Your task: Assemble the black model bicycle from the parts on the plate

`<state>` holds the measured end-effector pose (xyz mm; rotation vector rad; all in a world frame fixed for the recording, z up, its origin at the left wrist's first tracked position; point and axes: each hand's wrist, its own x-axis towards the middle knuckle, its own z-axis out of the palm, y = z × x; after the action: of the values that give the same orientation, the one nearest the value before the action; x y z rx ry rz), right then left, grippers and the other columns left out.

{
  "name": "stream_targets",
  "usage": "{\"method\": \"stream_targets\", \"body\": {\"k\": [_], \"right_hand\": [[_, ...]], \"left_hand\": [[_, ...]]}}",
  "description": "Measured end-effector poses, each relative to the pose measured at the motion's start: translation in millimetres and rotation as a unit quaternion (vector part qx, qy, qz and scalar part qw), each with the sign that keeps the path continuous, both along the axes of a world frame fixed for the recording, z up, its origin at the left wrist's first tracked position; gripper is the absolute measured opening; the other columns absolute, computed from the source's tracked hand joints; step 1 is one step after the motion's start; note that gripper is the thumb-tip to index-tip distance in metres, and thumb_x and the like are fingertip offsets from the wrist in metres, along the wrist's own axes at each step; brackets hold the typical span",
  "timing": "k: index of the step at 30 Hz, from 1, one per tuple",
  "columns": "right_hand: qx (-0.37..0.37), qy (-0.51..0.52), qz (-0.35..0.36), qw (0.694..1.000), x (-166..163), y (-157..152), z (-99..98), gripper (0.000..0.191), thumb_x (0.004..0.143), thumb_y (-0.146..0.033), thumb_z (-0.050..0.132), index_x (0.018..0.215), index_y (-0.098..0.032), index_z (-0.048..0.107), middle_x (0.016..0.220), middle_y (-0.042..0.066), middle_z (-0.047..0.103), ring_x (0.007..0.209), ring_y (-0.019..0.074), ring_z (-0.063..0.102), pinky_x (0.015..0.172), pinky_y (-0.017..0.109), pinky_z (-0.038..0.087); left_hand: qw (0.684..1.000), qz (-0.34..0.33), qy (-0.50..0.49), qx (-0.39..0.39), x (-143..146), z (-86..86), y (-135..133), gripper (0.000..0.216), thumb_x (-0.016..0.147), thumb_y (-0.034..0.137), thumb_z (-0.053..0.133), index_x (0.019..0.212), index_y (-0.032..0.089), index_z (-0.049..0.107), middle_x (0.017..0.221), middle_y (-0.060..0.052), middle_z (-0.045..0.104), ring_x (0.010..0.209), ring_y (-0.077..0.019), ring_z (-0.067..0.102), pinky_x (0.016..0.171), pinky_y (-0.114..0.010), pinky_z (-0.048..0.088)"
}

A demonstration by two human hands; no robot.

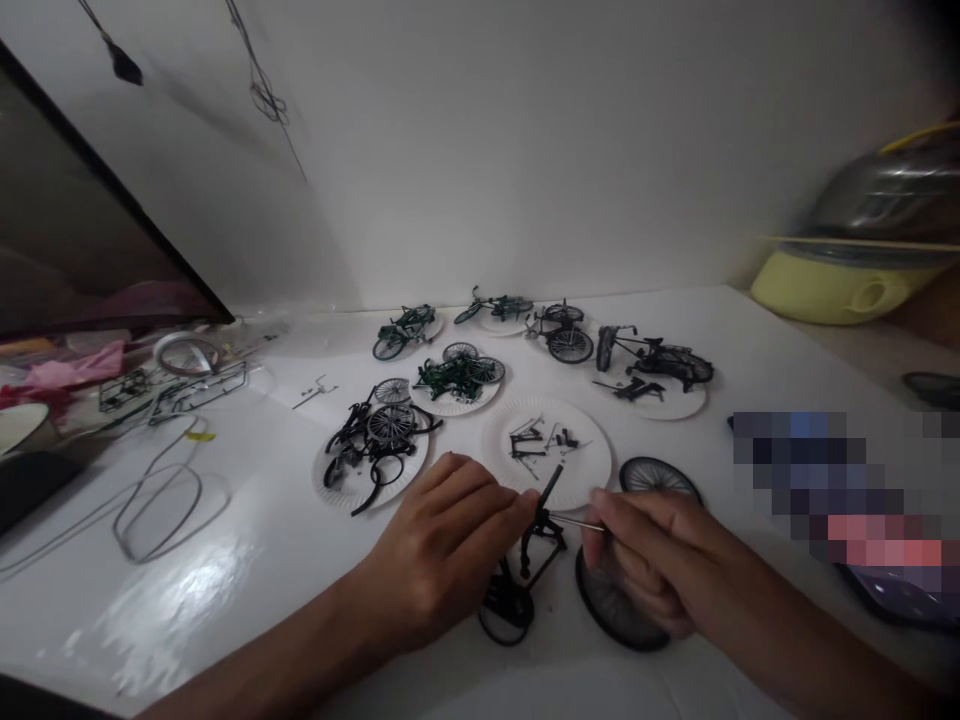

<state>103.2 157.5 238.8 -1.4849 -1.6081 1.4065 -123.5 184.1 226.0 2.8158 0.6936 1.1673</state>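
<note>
- Left hand (450, 540) pinches the black model bicycle frame (540, 525) on the counter (262, 560), at 6 o'clock of the paper plate (581, 480).
- Right hand (660, 560) grips a thin metal tool (577, 521).
- Frame is probably light and brittle; hold its thicker tubes.

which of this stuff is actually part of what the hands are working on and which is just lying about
In use: left hand on black bike frame; right hand holding thin metal tool; loose wheel beside it; plate of small parts.
Lying about: green bike on its plate; wire loop; yellow pot; screen.
</note>
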Motion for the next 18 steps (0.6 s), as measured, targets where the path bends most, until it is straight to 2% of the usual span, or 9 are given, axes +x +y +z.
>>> {"method": "stream_targets", "body": {"k": [1,3,6,8,9,11,13,16,18], "right_hand": [[0.040,-0.022,0.001,0.999,0,-1,0.0,0.051,0.099,-0.056,0.034,0.072,-0.021,0.059,0.050,-0.006,0.036,0.042,0.0105,0.037,0.041,0.023,0.033],[0.184,-0.099,0.024,0.978,2,-2,-0.4,0.038,0.100,-0.047,0.043,0.079,-0.022,0.062,0.060,-0.002,0.054,0.054,0.0131,0.054,0.053,0.026,0.044],[0.367,-0.193,0.088,0.906,7,-3,-1.8,0.019,0.099,-0.030,0.048,0.099,-0.023,0.066,0.078,0.002,0.070,0.065,0.0158,0.065,0.063,0.028,0.049],[0.413,-0.217,0.126,0.876,11,-2,-2.5,0.022,0.099,-0.024,0.046,0.102,-0.022,0.068,0.080,0.003,0.072,0.064,0.0158,0.066,0.061,0.028,0.050],[0.413,-0.218,0.142,0.873,13,-1,-2.4,0.024,0.099,-0.022,0.045,0.101,-0.023,0.069,0.078,0.003,0.072,0.062,0.0157,0.066,0.059,0.028,0.049],[0.378,-0.201,0.149,0.892,12,-2,-1.0,0.026,0.098,-0.024,0.045,0.098,-0.025,0.071,0.072,0.001,0.070,0.059,0.0158,0.064,0.057,0.027,0.049],[0.300,-0.149,0.113,0.936,9,-3,1.7,0.024,0.097,-0.031,0.048,0.091,-0.027,0.071,0.066,0.000,0.065,0.058,0.0157,0.061,0.056,0.027,0.049],[0.064,0.013,0.060,0.996,2,-5,6.2,0.031,0.095,-0.049,0.050,0.084,-0.025,0.066,0.053,-0.004,0.047,0.045,0.0117,0.043,0.044,0.024,0.039],[-0.130,0.135,0.059,0.981,1,-4,7.8,0.038,0.093,-0.057,0.048,0.083,-0.023,0.062,0.048,-0.009,0.030,0.040,0.0082,0.023,0.037,0.020,0.025]], "left_hand": [[1.000,0.005,-0.009,-0.005,1,0.7,-1,0.025,0.093,0.002,0.054,0.116,0.008,0.060,0.093,-0.010,0.070,0.079,-0.0180,0.056,0.069,-0.034,0.041],[0.998,0.018,-0.044,-0.032,2,0.8,-2,0.021,0.094,0.004,0.054,0.112,0.012,0.061,0.088,-0.007,0.070,0.077,-0.0169,0.056,0.070,-0.034,0.042],[0.994,0.030,-0.082,-0.073,5,-1.1,-3,0.018,0.094,0.007,0.056,0.108,0.015,0.063,0.085,-0.006,0.069,0.076,-0.0162,0.058,0.070,-0.033,0.044],[0.993,0.024,-0.083,-0.084,5,-2.7,-3,0.019,0.094,0.006,0.056,0.109,0.015,0.063,0.085,-0.006,0.070,0.077,-0.0167,0.059,0.071,-0.034,0.045],[0.993,0.020,-0.079,-0.085,5,-3.6,-3,0.021,0.093,0.005,0.056,0.111,0.014,0.063,0.086,-0.006,0.070,0.078,-0.0171,0.059,0.071,-0.035,0.045],[0.994,0.015,-0.068,-0.081,4,-5.3,-3,0.023,0.092,0.004,0.056,0.113,0.014,0.061,0.086,-0.006,0.070,0.079,-0.0176,0.059,0.072,-0.035,0.045],[0.996,0.016,-0.055,-0.067,2,-6.2,-3,0.024,0.092,0.004,0.055,0.114,0.013,0.061,0.087,-0.007,0.069,0.078,-0.0176,0.057,0.072,-0.034,0.044],[0.999,0.012,-0.021,-0.024,-1,-3.4,-3,0.026,0.092,0.003,0.053,0.117,0.010,0.060,0.091,-0.009,0.069,0.079,-0.0185,0.056,0.070,-0.035,0.043],[1.000,0.000,0.005,0.011,-2,1.1,-2,0.028,0.091,0.001,0.052,0.117,0.005,0.059,0.093,-0.012,0.069,0.080,-0.0196,0.055,0.068,-0.035,0.042]]}}
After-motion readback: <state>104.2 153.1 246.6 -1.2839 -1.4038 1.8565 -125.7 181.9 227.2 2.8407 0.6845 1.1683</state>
